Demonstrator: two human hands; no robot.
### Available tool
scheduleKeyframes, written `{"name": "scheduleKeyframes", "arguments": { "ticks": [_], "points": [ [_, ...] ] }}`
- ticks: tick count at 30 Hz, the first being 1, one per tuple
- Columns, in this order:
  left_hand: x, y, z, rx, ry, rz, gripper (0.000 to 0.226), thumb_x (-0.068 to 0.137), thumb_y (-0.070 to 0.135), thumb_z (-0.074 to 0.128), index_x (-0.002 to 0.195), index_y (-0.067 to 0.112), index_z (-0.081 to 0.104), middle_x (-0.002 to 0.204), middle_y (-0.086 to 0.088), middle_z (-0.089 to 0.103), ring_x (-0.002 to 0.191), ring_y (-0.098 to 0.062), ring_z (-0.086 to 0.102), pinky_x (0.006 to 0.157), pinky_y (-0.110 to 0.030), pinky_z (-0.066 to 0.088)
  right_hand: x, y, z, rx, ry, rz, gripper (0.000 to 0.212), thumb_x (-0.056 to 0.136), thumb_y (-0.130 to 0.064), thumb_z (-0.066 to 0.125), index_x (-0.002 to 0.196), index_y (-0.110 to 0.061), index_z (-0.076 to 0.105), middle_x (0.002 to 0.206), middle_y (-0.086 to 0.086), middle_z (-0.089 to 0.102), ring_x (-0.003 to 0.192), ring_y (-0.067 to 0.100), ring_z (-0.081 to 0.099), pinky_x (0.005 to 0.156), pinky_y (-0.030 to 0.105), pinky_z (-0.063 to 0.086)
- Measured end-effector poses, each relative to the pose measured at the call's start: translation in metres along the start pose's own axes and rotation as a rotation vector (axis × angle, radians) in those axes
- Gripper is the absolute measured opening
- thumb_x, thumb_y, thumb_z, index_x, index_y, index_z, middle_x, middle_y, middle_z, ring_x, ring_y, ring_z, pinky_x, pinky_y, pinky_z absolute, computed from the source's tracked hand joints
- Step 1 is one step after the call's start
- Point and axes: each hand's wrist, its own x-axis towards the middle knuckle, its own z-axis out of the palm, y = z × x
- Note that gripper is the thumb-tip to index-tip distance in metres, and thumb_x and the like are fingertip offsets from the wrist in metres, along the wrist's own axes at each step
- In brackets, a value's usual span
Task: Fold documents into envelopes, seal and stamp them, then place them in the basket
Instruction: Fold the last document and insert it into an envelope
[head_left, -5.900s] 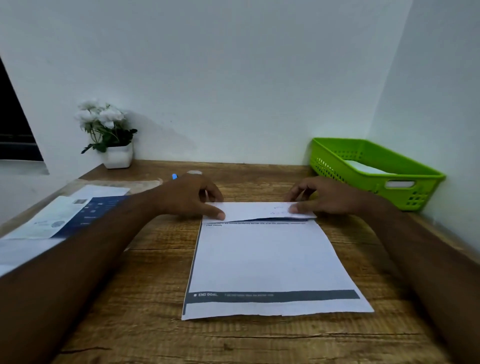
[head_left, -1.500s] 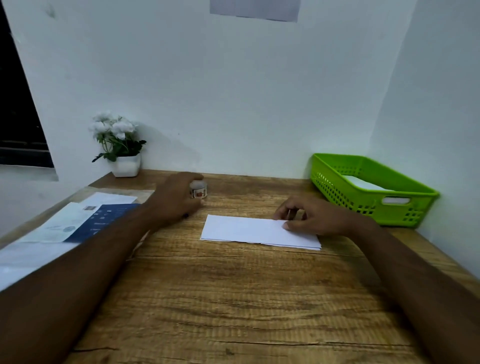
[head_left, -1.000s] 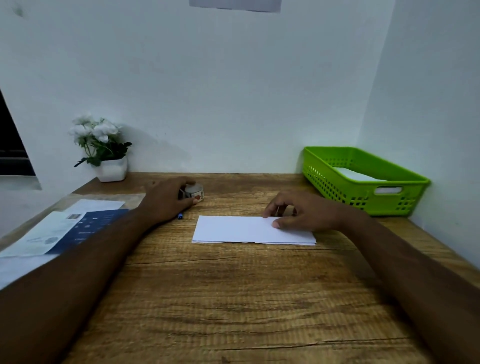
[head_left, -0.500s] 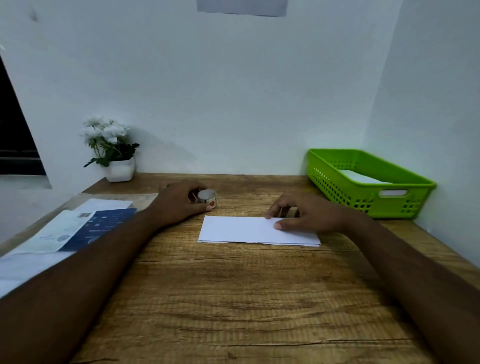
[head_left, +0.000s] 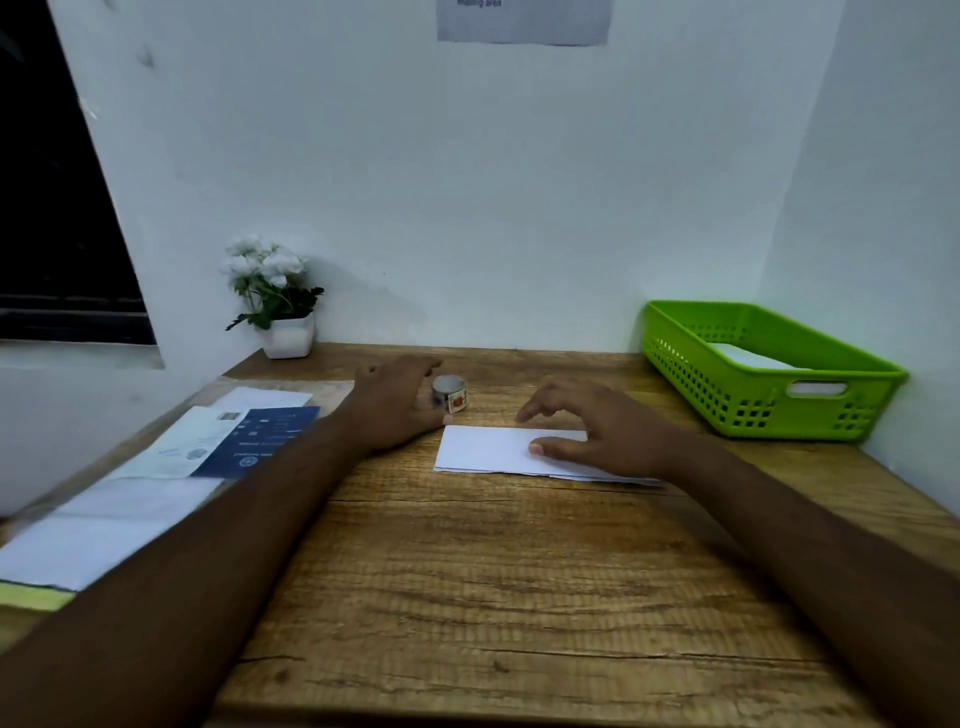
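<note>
- Head view: the folded document (head_left: 488, 449) lies flat on the bench (head_left: 519, 571), far of centre. A few seconds ago it was a full sheet with only its far edge turned over, so the folding step looks done.
- The left hand (head_left: 397, 410) has left the paper and now sits just left of the document's far left corner. Its grip is curled round a roll of stamps (head_left: 451, 393), thumb near and fingers far. The roll has been drawn closer to the document over the last second or so.
- The right hand (head_left: 608, 431) has a released grip. Its thumb rests on the document's right half, while its fingers, which were lower half a second ago, now lift and spread above the far edge.
- No envelope can be made out around the document, so I cannot tell whether it has been inserted. With the roll in hand, stamping looks like the next step.
- The green basket (head_left: 691, 374) stands at the far right, well apart from the document, with white paper (head_left: 748, 358) already inside.
- Loose papers (head_left: 249, 431) lie at the left.
</note>
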Motion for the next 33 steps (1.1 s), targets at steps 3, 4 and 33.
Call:
{"name": "scheduleKeyframes", "arguments": {
  "ticks": [3,4,33],
  "points": [
    [-0.015,0.007,-0.007,-0.020,0.026,-0.012,0.075,0.079,0.048,0.069,0.143,0.026,0.036,0.145,0.001,0.043,0.131,-0.018,0.041,0.110,-0.052,0.029,0.004,-0.018,0.009,-0.019,0.044,-0.052,0.035,0.087,-0.055,0.055,0.115,-0.036,0.063,0.114,-0.021,0.061,0.103,0.002,0.056,0.093,0.043,0.046],
    [-0.021,0.009,-0.011,-0.042,0.046,-0.012,0.072,0.080,0.045,0.070,0.142,0.025,0.038,0.144,0.001,0.045,0.129,-0.018,0.043,0.110,-0.052,0.029,0.005,-0.025,0.012,-0.017,0.059,-0.064,0.033,0.087,-0.053,0.056,0.115,-0.036,0.062,0.112,-0.023,0.059,0.102,0.000,0.054,0.093,0.043,0.045],
    [-0.310,-0.100,-0.092,-0.201,0.587,-0.275,0.030,0.080,0.046,0.072,0.100,0.024,0.073,0.108,0.011,0.069,0.101,-0.001,0.062,0.087,-0.011,0.045,0.099,-0.244,0.106,-0.334,0.057,-0.676,0.026,0.089,-0.023,0.062,0.113,-0.025,0.070,0.111,-0.004,0.067,0.101,0.018,0.060,0.086,0.039,0.036]
  ]
}}
